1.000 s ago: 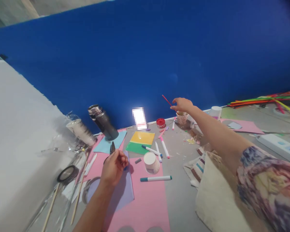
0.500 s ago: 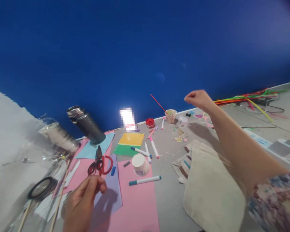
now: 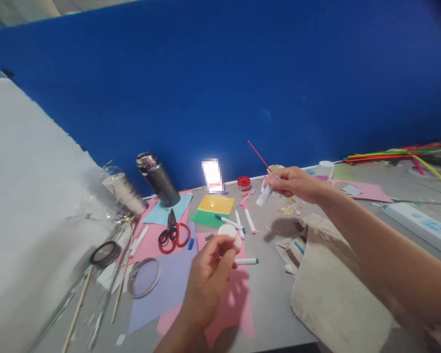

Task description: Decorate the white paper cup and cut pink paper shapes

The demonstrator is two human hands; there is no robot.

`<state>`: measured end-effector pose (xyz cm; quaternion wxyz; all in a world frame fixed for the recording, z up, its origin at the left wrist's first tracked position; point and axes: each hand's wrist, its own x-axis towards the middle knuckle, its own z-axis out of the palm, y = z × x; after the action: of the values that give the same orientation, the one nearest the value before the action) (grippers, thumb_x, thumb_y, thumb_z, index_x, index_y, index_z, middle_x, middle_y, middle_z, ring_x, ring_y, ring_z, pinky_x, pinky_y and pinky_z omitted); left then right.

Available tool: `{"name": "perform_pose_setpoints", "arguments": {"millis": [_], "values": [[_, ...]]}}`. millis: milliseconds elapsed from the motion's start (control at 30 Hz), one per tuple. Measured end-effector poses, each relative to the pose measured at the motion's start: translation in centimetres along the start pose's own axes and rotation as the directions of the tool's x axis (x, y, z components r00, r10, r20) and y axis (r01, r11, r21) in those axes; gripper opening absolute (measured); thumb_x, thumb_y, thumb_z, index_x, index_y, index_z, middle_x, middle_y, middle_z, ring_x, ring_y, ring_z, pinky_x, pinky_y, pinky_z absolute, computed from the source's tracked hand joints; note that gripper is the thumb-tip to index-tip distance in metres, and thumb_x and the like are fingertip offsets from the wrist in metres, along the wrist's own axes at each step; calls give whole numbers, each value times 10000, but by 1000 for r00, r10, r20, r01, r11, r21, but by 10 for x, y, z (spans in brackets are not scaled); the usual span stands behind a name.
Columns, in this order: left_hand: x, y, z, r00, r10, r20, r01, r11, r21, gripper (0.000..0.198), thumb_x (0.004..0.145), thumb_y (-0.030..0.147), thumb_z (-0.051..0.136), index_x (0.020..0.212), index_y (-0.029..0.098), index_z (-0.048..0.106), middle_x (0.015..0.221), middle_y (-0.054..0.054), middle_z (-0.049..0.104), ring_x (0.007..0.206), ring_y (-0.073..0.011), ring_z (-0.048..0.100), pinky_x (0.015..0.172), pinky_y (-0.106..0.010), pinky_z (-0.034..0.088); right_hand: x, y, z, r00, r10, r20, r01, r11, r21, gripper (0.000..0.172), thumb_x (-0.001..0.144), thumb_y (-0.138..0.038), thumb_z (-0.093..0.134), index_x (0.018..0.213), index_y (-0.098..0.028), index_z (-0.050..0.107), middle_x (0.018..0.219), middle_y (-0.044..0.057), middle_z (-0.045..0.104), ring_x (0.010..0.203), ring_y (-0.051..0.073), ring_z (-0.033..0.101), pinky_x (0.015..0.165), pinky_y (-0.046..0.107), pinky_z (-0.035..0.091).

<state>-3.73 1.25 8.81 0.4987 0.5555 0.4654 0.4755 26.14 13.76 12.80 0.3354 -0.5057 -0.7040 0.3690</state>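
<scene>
My right hand (image 3: pixel 296 184) hovers over the back of the grey table (image 3: pixel 272 289), closed round a small white tube (image 3: pixel 264 195) that sticks out to the left. My left hand (image 3: pixel 209 277) is raised over the pink paper (image 3: pixel 238 304), fingers loosely curled, fingertips close to an upturned white paper cup (image 3: pixel 230 234); I cannot tell whether they touch it. Red-handled scissors (image 3: pixel 172 234) lie on the paper to the left, apart from both hands. A teal-capped marker (image 3: pixel 246 261) lies beside the cup.
A blue wall (image 3: pixel 220 98) backs the table. A dark flask (image 3: pixel 157 179), stacked cups (image 3: pixel 125 192), tape rolls (image 3: pixel 105 253), wooden sticks, markers, a yellow-green card (image 3: pixel 213 210), a red pot (image 3: pixel 244 183), a cloth bag (image 3: pixel 338 284), a power strip (image 3: pixel 419 223) and bright pipe cleaners (image 3: pixel 407 152) surround the hands.
My right hand has come back from the far side of the table with a white tube in it. My left hand let go of the scissors and moved right toward the paper cup.
</scene>
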Motion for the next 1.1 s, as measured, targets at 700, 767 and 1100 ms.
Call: {"name": "perform_pose_setpoints", "arguments": {"millis": [700, 767, 1100], "values": [[-21, -37, -4, 996, -41, 81, 52, 989, -138, 382, 867, 535, 779, 1016, 183, 797, 802, -33, 651, 726, -145, 557, 731, -280, 473, -22, 35, 94, 987, 157, -35, -139, 725, -674, 285, 959, -342, 544, 1117, -196, 731, 904, 121, 769, 810, 272, 703, 667, 317, 418], [-22, -37, -2, 998, -28, 56, 37, 986, -162, 385, 883, 543, 757, 1042, 194, 787, 827, -46, 690, 773, -171, 588, 764, -301, 486, -21, 45, 97, 985, 171, -35, -146, 698, -701, 255, 946, -373, 580, 1041, -205, 746, 932, 137, 779, 852, 306, 718, 673, 329, 416], [-22, -31, 25, 990, 71, -120, -106, 942, -318, 356, 817, 516, 830, 1051, 248, 828, 1258, -88, 678, 1030, -228, 641, 938, -359, 522, -69, -7, 120, 949, -223, 223, 166, 955, 246, 364, 753, -396, 860, 1040, -244, 694, 891, 20, 716, 685, 158, 615, 639, 291, 517]]}}
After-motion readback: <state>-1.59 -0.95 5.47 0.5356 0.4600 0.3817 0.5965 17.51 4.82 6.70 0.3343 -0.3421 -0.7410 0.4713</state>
